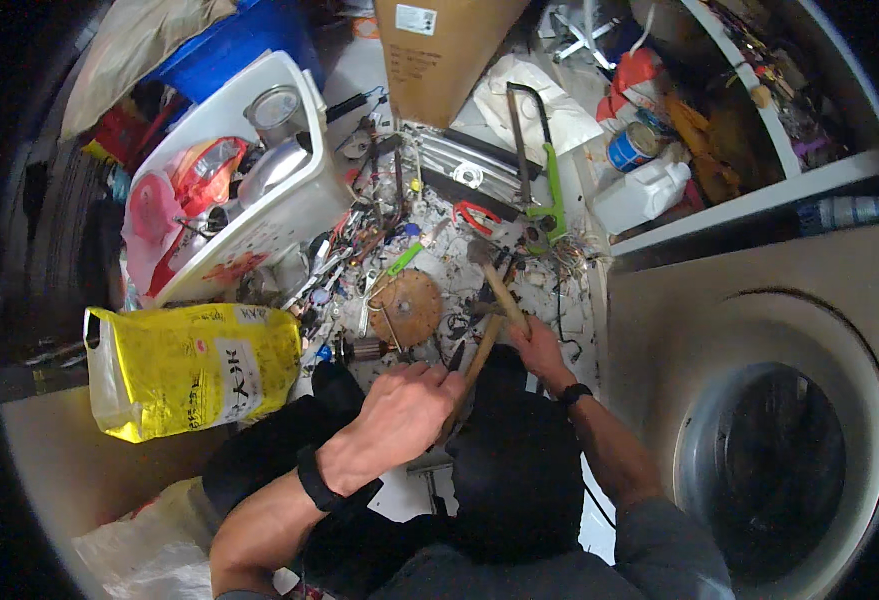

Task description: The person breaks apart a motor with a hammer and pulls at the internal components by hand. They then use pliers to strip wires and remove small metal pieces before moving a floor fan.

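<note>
My right hand [542, 354] is closed round the wooden handle of a hammer [502, 292], whose dark head points away from me over the littered floor. My left hand [405, 408] is a fist, back of the hand up. A dark pointed tip [456, 356] sticks out past its knuckles; the rest of what it grips is hidden. Just right of that fist slants a second wooden handle [483, 352] with a dark head at its far end; whether the fist touches it I cannot tell. Ahead of the left hand lies a round brown disc [405, 308].
Small parts and wires cover the floor, with a green-handled knife [405, 259], red-handled pliers [476, 217] and a green hacksaw [551, 195]. At left stand a white bin [304, 190] and a yellow bag [184, 370]. A washing machine [649, 330] stands at right, a cardboard box [444, 70] ahead.
</note>
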A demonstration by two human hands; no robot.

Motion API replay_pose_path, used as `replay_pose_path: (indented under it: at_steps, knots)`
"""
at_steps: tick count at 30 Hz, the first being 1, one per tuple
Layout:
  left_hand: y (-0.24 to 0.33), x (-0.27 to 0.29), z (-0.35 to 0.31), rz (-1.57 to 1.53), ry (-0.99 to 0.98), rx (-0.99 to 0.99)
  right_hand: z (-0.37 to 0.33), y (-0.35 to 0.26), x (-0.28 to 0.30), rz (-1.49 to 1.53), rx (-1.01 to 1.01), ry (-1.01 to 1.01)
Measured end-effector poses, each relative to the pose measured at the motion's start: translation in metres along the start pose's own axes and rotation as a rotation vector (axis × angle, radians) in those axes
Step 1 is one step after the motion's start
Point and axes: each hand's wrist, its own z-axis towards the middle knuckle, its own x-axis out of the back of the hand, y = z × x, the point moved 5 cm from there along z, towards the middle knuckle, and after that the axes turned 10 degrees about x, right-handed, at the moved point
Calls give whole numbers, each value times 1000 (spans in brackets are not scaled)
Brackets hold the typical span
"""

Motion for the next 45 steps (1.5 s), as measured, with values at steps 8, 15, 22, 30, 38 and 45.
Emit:
replay_pose_path:
  at_steps: [8, 15, 22, 30, 38, 45]
  knots:
    - [-14, 4, -19, -12, 28, 18, 33, 2, -44, -38, -116, -194]
    - [-33, 3, -41, -31, 1, 79, 57, -48, -50, -74, 16, -145]
    - [-33, 3, -38, -43, -163, 116, 60, 1, -70, -220, -45, -210]
    - [-33, 8, -50, -47, -69, 84, 63, -23, -46, -94, -106, -94]
    - [-31, -4, -44, -55, -91, 72, 81, 13, -30, 2, -175, -55]
    - [-26, 0, -34, -33, -29, -4, 73, 34, -30, 154, -195, -54]
